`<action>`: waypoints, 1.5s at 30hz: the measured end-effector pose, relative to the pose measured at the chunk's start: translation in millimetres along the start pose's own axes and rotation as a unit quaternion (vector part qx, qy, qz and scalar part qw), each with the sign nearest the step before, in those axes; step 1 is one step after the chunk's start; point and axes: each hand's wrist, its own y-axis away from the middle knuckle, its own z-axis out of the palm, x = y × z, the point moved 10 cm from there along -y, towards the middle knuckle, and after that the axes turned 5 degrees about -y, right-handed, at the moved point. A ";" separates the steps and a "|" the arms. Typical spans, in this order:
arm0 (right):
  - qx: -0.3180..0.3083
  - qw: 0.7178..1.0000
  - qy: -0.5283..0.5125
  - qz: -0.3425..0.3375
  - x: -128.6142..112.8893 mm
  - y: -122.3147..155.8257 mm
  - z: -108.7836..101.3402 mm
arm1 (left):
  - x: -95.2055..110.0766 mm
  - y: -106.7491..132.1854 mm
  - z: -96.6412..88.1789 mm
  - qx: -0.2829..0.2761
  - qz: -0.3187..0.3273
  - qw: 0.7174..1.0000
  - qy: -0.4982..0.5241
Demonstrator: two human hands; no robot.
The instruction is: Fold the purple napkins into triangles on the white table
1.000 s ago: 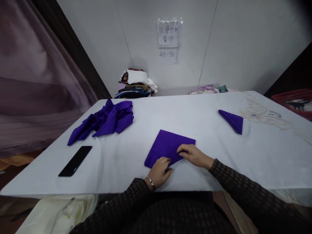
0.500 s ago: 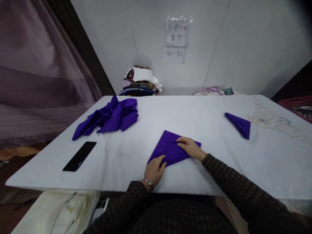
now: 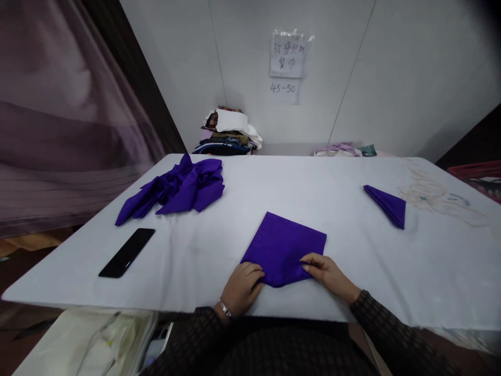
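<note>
A purple cloth napkin (image 3: 285, 243), partly folded, lies flat near the front edge of the white-covered table (image 3: 293, 183). My left hand (image 3: 241, 286) has its fingers closed on the napkin's lower left edge. At the lower right side, my right hand (image 3: 326, 272) pinches the same napkin between thumb and fingers, puckering the fabric there. Another purple napkin (image 3: 387, 205), folded into a narrow triangle, rests to the right. Farther left, a crumpled heap of purple napkins (image 3: 183, 185) lies loosely.
A black phone (image 3: 127, 253) lies at the left of the table. Beyond the far edge are a stack of folded cloths (image 3: 230, 130) and more fabric (image 3: 340, 150). Handwritten paper signs (image 3: 287, 57) hang on the wall. A pale bin (image 3: 97, 339) stands below the left front edge.
My right hand has moved down and rightward across the napkin, whose near and right parts now spread wider. My left hand has shifted slightly toward me. The view has tilted a little.
</note>
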 end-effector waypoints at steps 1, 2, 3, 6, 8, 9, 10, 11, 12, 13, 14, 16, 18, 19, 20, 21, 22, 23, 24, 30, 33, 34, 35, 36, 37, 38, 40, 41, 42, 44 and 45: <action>-0.003 1.000 -0.011 0.014 6.5 2.3 1.8 | -1.0 3.3 -2.8 0.006 0.001 1.000 0.001; -0.005 0.999 -0.020 0.026 12.0 3.9 3.1 | -2.9 6.0 -6.0 0.014 -0.004 1.000 0.003; -0.005 0.999 -0.026 0.034 16.2 4.8 3.8 | -5.5 8.0 -9.7 0.024 -0.012 1.000 0.004; -0.002 0.999 -0.026 0.042 21.3 5.0 4.3 | -14.4 10.7 -22.6 0.068 -0.043 0.997 -0.005; -0.003 0.999 -0.018 0.037 20.4 4.9 5.4 | -17.8 10.5 -27.5 0.088 -0.051 0.995 -0.022; -0.003 0.999 -0.015 0.035 19.6 5.2 5.9 | -18.6 10.1 -28.1 0.091 -0.051 0.994 -0.030; -0.002 0.999 -0.014 0.032 18.4 5.7 6.1 | -19.2 9.7 -27.7 0.090 -0.051 0.994 -0.037; 0.000 0.999 -0.014 0.029 16.9 6.2 6.0 | -19.4 9.5 -26.6 0.085 -0.050 0.994 -0.042; -0.001 1.000 -0.013 0.027 14.8 6.6 5.9 | -19.3 9.5 -25.4 0.079 -0.050 0.995 -0.046; -0.004 1.000 -0.012 0.024 11.9 6.3 5.8 | -18.8 9.6 -24.4 0.072 -0.049 0.995 -0.048; -0.009 1.000 -0.008 0.018 7.7 5.0 5.6 | -18.2 9.8 -23.4 0.064 -0.048 0.995 -0.051; -0.017 1.000 0.008 0.001 -4.5 -2.0 3.3 | -16.2 10.2 -21.4 0.047 -0.045 0.996 -0.059; -0.016 0.999 0.029 -0.020 -19.5 -16.6 -1.5 | -14.8 10.2 -18.8 0.031 -0.041 0.997 -0.065; -0.012 0.999 0.037 -0.030 -26.8 -26.7 -4.0 | -15.1 10.1 -17.7 0.028 -0.042 0.997 -0.066; -0.011 0.998 0.043 -0.036 -33.1 -38.5 -5.5 | -16.3 10.0 -17.1 0.030 -0.046 0.996 -0.065; -0.013 0.998 0.047 -0.040 -38.3 -51.6 -5.6 | -18.3 9.7 -16.9 0.036 -0.053 0.996 -0.062; -0.016 0.998 0.050 -0.044 -42.5 -65.5 -4.6 | -20.9 9.5 -16.8 0.044 -0.062 0.996 -0.056; -0.021 0.997 0.055 -0.048 -45.8 -79.8 -2.3 | -23.7 9.2 -17.0 0.055 -0.073 0.995 -0.048; -0.024 0.996 0.062 -0.055 -48.4 -93.8 0.5 | -26.5 8.9 -17.3 0.067 -0.084 0.993 -0.040; 0.001 0.988 0.142 -0.065 -38.7 -156.3 17.6 | -38.3 7.0 -20.5 0.107 -0.138 0.984 -0.022; 0.033 0.982 0.176 -0.055 -26.8 -167.7 18.9 | -45.1 7.6 -22.9 0.115 -0.165 0.979 -0.026; 0.044 0.981 0.182 -0.052 -23.3 -169.2 18.1 | -47.5 8.0 -23.7 0.118 -0.174 0.977 -0.027; 0.055 0.980 0.185 -0.049 -20.1 -170.0 17.2 | -50.1 8.4 -24.3 0.120 -0.182 0.976 -0.027; 0.063 0.979 0.188 -0.046 -17.4 -170.2 16.3 | -52.5 9.0 -24.8 0.123 -0.190 0.974 -0.027; 0.072 0.978 0.191 -0.044 -15.2 -170.2 15.2 | -54.9 9.5 -25.2 0.126 -0.197 0.972 -0.026; 0.080 0.977 0.195 -0.042 -13.5 -170.0 14.2 | -56.9 9.9 -25.5 0.128 -0.203 0.970 -0.024; 0.091 0.975 0.201 -0.040 -12.1 -169.7 13.3 | -59.6 10.4 -25.5 0.131 -0.212 0.968 -0.019; 0.095 0.974 0.204 -0.041 -12.2 -169.8 13.3 | -60.3 10.6 -25.6 0.133 -0.215 0.967 -0.017; 0.099 0.973 0.207 -0.042 -12.6 -169.9 13.4 | -60.8 10.7 -25.7 0.133 -0.217 0.967 -0.016; 0.106 0.970 0.213 -0.043 -13.6 -170.7 13.6 | -61.2 11.0 -26.0 0.134 -0.222 0.966 -0.018; 0.109 0.969 0.216 -0.042 -13.8 -171.3 13.7 | -61.3 11.2 -26.1 0.132 -0.224 0.965 -0.020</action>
